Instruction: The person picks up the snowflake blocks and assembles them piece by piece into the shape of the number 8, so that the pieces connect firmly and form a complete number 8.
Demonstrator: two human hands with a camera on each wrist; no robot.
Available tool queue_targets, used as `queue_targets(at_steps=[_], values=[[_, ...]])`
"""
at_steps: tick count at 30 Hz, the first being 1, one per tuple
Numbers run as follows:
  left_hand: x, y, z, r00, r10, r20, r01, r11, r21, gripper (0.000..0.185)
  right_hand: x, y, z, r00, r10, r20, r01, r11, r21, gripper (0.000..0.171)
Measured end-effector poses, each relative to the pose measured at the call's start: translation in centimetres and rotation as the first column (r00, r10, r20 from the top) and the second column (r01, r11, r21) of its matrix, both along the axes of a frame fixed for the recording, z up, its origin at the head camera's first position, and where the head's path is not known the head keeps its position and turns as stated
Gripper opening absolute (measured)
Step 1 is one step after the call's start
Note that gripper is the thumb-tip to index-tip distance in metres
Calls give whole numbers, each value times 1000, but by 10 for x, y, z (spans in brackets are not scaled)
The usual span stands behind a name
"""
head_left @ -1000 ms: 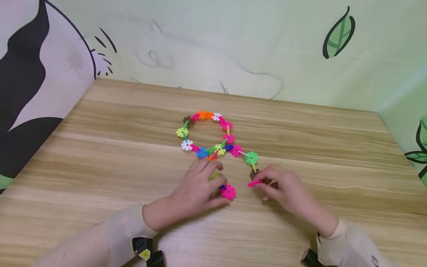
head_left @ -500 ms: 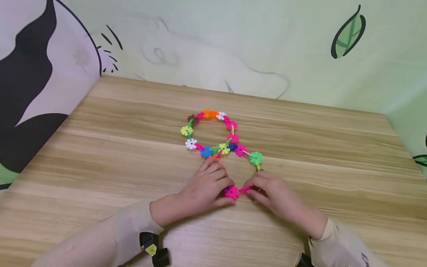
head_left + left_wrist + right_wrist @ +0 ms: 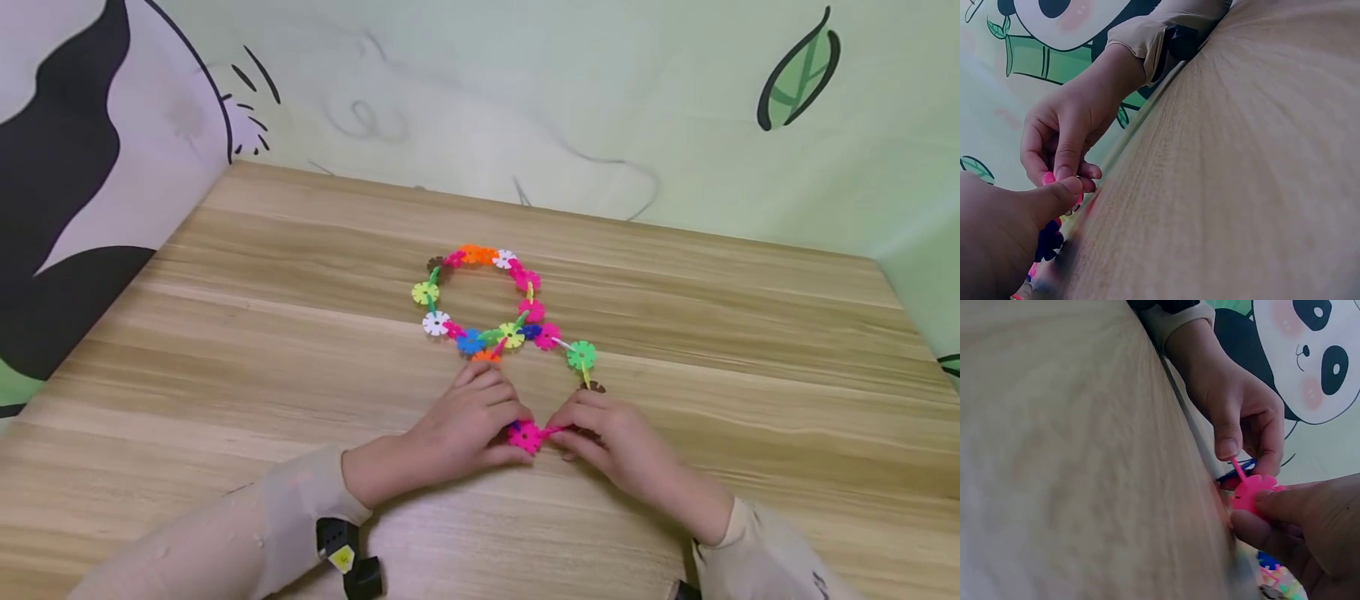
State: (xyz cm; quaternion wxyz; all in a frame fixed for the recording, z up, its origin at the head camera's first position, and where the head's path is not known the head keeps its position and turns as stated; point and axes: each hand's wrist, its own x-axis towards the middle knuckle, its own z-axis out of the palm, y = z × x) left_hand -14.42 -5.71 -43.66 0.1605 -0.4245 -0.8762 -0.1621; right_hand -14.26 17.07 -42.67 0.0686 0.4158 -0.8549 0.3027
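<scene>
Near, lower centre of the head view: left hand (image 3: 468,425) and right hand (image 3: 611,437) met fingertip to fingertip over the table (image 3: 225,350); left fingers curled, pinching a pink disc (image 3: 525,436) flat-on; right fingers curled, pinching a second pink piece (image 3: 553,430) edge-on, touching the first. In the right wrist view, disc (image 3: 1254,490) gripped between thumb and finger, a thin pink edge (image 3: 1237,469) standing at its rim; slot engagement too small to tell. Step judged in hand: joining two chain ends to close a lower loop. Next move judged to call for slot-to-slot alignment, then a firm press, without twisting the chain. Farther, mid-frame: green disc (image 3: 581,356) on the right strand; beyond, finished ring (image 3: 480,300) lying flat. Far: wall mural (image 3: 795,67).
</scene>
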Motion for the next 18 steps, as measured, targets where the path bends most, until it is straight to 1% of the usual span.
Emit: queue_targets(at_steps=[2, 5, 10, 13, 15, 16, 18], values=[[0, 0, 0, 1000, -14, 2, 14, 1000, 3, 38, 1, 0, -2, 1000, -3, 31, 4, 999, -39, 12], [0, 0, 2, 999, -47, 18, 47, 999, 14, 37, 1, 0, -5, 999, -6, 47, 10, 997, -82, 12], [0, -1, 2, 994, -106, 41, 104, 994, 41, 36, 2, -3, -8, 997, 4, 74, 5, 993, -117, 12], [0, 0, 2, 991, -119, 58, 117, 992, 40, 36, 2, -2, -4, 993, 5, 116, 5, 996, -88, 10], [0, 0, 3, 992, -107, 70, 106, 994, 25, 37, 0, 0, 3, 990, -15, 143, 22, 999, -50, 10], [0, 0, 3, 993, -100, 68, 99, 995, 16, 38, -1, 3, 7, 990, -35, 139, 40, 999, -34, 10], [0, -1, 4, 994, -90, 61, 90, 996, -3, 41, -6, 8, 17, 987, -115, 110, 117, 993, -10, 9]])
